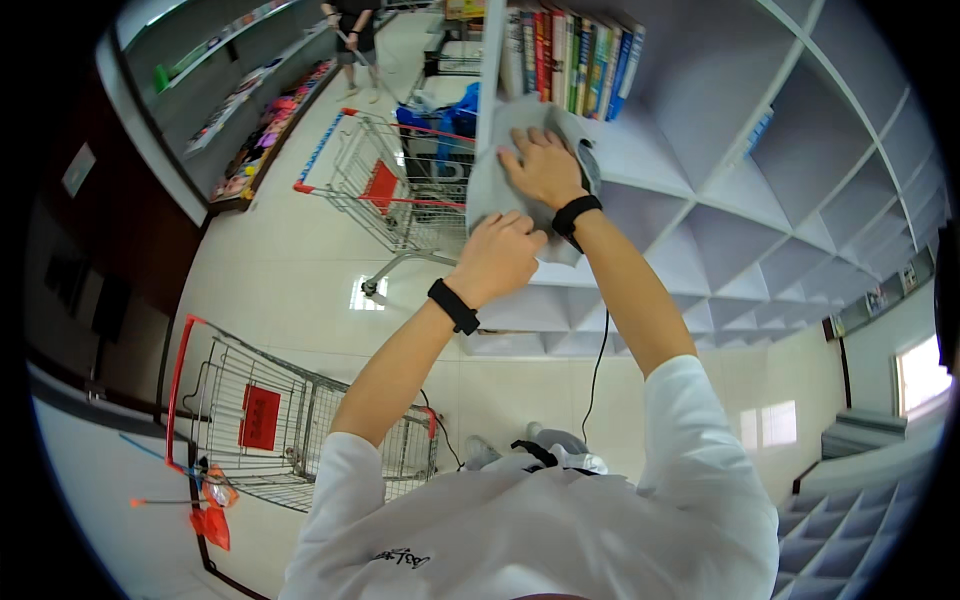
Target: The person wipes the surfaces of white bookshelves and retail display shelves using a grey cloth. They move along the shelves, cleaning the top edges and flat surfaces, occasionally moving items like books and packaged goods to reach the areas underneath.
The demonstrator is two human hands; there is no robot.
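Note:
A grey cloth (490, 188) lies over the end of a shelf in the white cubby bookcase (640, 158), and its edge hangs down over the front. My right hand (545, 168) rests flat on the cloth with its fingers spread. Lower and to the left, my left hand (500, 255) has its fingers curled at the cloth's near edge. Just beyond the cloth stands a row of upright books (575, 62) with spines of several colours. A black band circles each wrist.
A shopping cart (400, 190) stands left of the bookcase; another cart (300, 420) is nearer, at the lower left. A thin black cable (600, 375) hangs toward my feet. Farther back, a person (355, 40) holds a long pole beside wall shelves (225, 110) with goods.

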